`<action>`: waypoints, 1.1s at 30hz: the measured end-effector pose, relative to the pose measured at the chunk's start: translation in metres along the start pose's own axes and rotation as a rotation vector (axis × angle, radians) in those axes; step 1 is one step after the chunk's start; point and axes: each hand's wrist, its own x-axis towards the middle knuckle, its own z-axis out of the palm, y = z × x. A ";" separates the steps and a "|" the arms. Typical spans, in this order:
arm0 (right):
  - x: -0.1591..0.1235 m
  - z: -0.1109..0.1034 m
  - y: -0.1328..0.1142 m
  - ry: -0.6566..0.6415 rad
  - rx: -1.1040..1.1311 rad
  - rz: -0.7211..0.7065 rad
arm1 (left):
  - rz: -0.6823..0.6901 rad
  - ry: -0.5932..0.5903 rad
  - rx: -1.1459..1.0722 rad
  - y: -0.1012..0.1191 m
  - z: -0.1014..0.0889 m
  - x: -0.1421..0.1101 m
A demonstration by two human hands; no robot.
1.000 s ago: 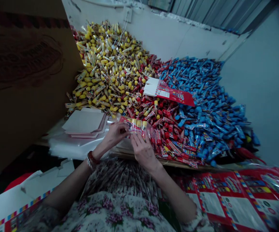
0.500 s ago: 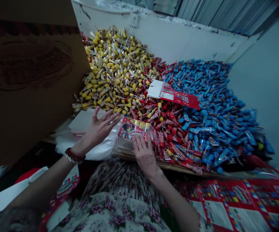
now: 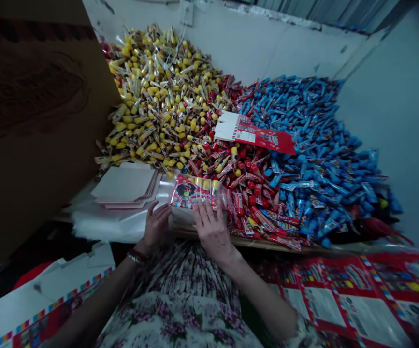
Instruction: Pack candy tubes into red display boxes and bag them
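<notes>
Heaps of wrapped yellow sticks (image 3: 151, 106), red sticks (image 3: 247, 193) and blue sticks (image 3: 310, 145) cover the worktop (image 3: 256, 243). A printed red packet (image 3: 194, 192) in clear plastic lies at their front. The right hand (image 3: 212, 231) rests on it, fingers spread, not gripping; the open left hand (image 3: 154, 225) sits just beside it.

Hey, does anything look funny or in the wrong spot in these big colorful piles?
Yes! A flat red and white card is lying on top, where the red pile meets the blue pile. It looks odd because it's one big flat piece sitting on lots of small wrapped things.
</notes>
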 end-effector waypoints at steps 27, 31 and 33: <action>-0.024 0.000 0.049 0.260 1.664 1.315 | -0.378 -0.053 -0.369 0.053 -0.020 0.091; -0.013 0.008 0.057 0.387 1.957 1.216 | -0.381 -0.064 -0.383 0.054 -0.020 0.091; -0.017 0.016 0.054 0.487 1.969 1.210 | -0.384 -0.061 -0.401 0.053 -0.019 0.090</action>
